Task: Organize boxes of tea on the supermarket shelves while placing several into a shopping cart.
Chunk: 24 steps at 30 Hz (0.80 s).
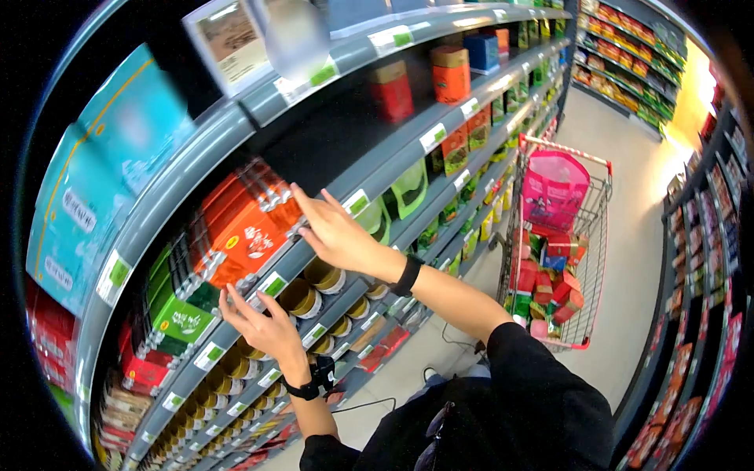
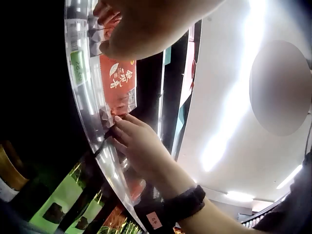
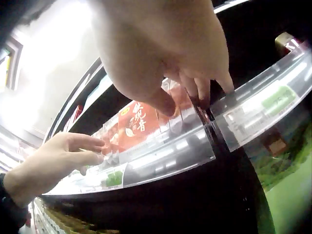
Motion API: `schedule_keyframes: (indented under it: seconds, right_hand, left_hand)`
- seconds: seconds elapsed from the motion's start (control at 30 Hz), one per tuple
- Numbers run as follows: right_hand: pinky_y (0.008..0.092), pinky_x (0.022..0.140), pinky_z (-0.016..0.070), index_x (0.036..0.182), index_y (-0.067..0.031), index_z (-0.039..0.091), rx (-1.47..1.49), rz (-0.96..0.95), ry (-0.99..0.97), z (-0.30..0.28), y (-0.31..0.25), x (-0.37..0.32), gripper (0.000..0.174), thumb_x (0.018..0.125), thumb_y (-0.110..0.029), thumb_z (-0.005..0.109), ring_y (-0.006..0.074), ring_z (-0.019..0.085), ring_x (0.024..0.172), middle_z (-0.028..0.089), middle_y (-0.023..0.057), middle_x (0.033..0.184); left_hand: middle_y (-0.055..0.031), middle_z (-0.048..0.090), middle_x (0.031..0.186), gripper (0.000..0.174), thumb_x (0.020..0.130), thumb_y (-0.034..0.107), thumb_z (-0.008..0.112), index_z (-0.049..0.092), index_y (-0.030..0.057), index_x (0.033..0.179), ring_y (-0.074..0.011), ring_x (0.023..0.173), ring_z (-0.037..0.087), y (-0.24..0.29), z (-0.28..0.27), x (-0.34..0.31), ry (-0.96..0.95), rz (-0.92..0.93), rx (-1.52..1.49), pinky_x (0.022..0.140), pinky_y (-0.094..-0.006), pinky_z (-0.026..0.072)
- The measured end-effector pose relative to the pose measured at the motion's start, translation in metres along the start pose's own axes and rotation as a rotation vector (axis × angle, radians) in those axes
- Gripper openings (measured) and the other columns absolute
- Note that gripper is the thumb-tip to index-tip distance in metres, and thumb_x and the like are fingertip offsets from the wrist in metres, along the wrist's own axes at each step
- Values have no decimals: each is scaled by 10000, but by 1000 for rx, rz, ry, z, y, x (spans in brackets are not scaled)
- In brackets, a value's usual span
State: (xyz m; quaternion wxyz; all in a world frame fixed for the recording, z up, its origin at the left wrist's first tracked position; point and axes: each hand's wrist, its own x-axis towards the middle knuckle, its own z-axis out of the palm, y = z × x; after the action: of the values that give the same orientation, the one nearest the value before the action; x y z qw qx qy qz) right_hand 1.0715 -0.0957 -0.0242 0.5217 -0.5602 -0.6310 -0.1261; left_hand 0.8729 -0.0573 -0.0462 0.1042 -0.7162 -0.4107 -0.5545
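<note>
A front orange tea packet point(image 1: 255, 243) with silvery ends and white lettering stands before a row of like packets on the shelf. At its lower end, my left hand point(image 1: 263, 334) touches the crimped edge with extended, spread fingers. My right hand point(image 1: 338, 231) is at the opposite end, fingers apart, thumb near the packet's corner. In the right wrist view, the fingers of the right hand point(image 3: 170, 53) reach down behind the clear shelf lip point(image 3: 170, 161) by the packet's end. The left wrist view has the left hand point(image 2: 151, 29) large at the top, partly covering the packet point(image 2: 117, 83).
Green packets point(image 1: 181, 318) stand beside the orange row, and large blue bags point(image 1: 102, 173) are on the shelf above. Gold-lidded jars point(image 1: 302, 298) line a lower shelf. A shopping cart point(image 1: 605, 235) with a pink bag point(image 1: 554, 188) and several boxes stands in the aisle.
</note>
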Motion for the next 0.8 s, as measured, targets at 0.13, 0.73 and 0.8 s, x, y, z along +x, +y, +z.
schedule_keyframes:
  seconds: [0.13, 0.73, 0.8]
  right_hand:
    - [518, 1170, 308, 1544, -30, 294, 21, 11, 20, -38, -5, -29, 667, 946, -50, 590, 393, 504, 1300, 503, 234, 1417]
    - [486, 1003, 459, 1376, 2, 506, -826, 1659, 490, -353, 19, -607, 592, 818, -115, 667, 438, 588, 1117, 628, 287, 1156]
    - [494, 1007, 453, 1440, -4, 454, -919, 1720, 433, -365, 31, -670, 693, 820, -203, 691, 458, 568, 1136, 597, 319, 1183]
  left_hand:
    - [-221, 438, 1418, 439, 940, 5, 599, 532, -25, 1374, -367, 1183, 583, 20, 1, -8, 27, 112, -19, 898, -433, 526]
    - [-313, 659, 1120, 574, 925, 273, 643, 480, -84, 1343, -459, 1029, 655, 232, 148, -421, -1965, 284, -771, 895, -491, 516]
    - [-359, 637, 1143, 716, 912, 305, 664, 382, -135, 1401, -491, 1063, 633, 255, 159, -467, -1940, 265, -798, 935, -494, 501]
